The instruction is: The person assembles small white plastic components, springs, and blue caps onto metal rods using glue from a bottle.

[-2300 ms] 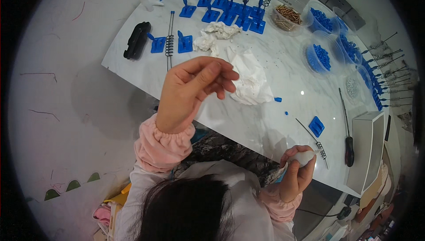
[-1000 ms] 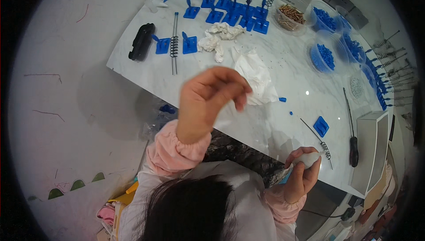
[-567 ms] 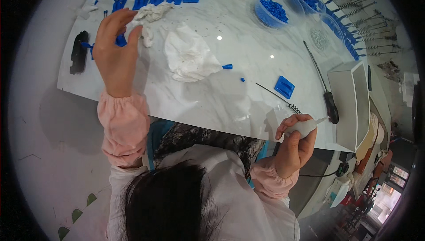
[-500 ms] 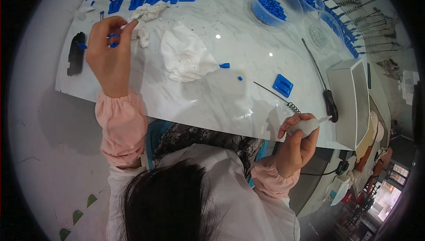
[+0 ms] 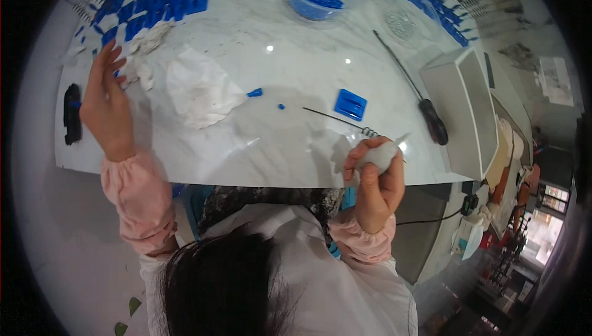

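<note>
The left hand (image 5: pixel 106 103) reaches far out to the left, fingers (image 5: pixel 108 57) spread. The right hand (image 5: pixel 377 176) is raised near the body, fingers curled into a fist.

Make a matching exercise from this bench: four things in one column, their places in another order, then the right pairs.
Things:
1. white tube
2. screwdriver
3. crumpled tissue
4. black block

Places:
A. at the table's left edge, beside the left hand
B. gripped in the right hand
C. lying beside the grey box
D. mid-table, right of the left hand

Pairs: 1-B, 2-C, 3-D, 4-A
</note>
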`<state>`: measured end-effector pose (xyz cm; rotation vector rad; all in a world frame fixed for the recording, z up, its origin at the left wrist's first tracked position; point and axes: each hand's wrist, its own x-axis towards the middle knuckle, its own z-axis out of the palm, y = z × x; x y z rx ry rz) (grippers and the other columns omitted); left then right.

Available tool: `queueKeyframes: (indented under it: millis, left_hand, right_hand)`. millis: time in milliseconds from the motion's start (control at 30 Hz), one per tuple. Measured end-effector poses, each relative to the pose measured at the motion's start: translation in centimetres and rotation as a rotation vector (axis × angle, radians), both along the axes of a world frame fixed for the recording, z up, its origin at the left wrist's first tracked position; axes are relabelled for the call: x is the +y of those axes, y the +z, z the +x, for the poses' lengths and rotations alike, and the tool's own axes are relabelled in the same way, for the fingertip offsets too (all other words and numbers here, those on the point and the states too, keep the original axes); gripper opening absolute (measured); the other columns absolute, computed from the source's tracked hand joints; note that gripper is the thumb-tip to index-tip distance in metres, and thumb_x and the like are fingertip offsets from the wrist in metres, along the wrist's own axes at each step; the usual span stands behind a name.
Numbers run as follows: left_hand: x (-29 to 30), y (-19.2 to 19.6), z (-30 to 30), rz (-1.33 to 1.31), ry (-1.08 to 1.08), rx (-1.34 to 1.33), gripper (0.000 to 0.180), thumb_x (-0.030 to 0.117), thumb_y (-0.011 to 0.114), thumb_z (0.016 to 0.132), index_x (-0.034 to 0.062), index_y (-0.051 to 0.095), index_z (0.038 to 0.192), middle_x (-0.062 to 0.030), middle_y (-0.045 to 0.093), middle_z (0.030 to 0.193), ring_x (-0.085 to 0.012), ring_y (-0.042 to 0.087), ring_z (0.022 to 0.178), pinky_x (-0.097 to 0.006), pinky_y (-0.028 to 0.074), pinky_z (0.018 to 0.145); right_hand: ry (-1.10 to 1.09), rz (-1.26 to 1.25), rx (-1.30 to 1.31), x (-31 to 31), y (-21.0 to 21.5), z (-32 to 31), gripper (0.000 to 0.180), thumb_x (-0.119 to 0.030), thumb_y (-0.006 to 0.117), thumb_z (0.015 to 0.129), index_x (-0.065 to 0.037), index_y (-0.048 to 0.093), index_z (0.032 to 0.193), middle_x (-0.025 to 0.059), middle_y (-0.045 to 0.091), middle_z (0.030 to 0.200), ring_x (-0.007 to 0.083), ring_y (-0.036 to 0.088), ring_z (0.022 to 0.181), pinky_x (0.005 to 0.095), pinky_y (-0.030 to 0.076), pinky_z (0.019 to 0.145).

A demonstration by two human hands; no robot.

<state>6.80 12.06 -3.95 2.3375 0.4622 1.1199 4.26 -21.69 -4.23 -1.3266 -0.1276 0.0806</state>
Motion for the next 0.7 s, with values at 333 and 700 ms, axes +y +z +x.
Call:
queueKeyframes:
  millis: [333, 700]
  left_hand:
    - [0.1, 0.0, -0.5, -0.289, -0.029, -0.076, 0.023, -0.003, 0.05, 0.086, 0.0008, 0.064, 0.105, -0.0111, 0.066, 0.099, -0.0185, 0.065, 0.087, -0.026, 0.052, 0.076]
    - [0.8, 0.9, -2.0, -0.174, -0.074, -0.059, 0.025, 0.008, 0.065, 0.081, 0.0063, 0.065, 0.105, -0.0091, 0.066, 0.1, -0.0183, 0.063, 0.09, -0.027, 0.05, 0.081]
  right_hand:
    - [0.066, -0.032, -0.041, -0.4, 0.2, -0.6, 0.03, -0.007, 0.049, 0.088, 0.003, 0.041, 0.116, 0.0112, 0.053, 0.097, 0.0134, 0.05, 0.08, 0.0236, 0.042, 0.067]
    - [0.168, 0.269, 0.095, -1.0, 0.6, -0.8, 0.039, -0.018, 0.058, 0.083, 0.004, 0.043, 0.112, 0.0113, 0.054, 0.089, 0.0151, 0.051, 0.073, 0.0235, 0.04, 0.06]
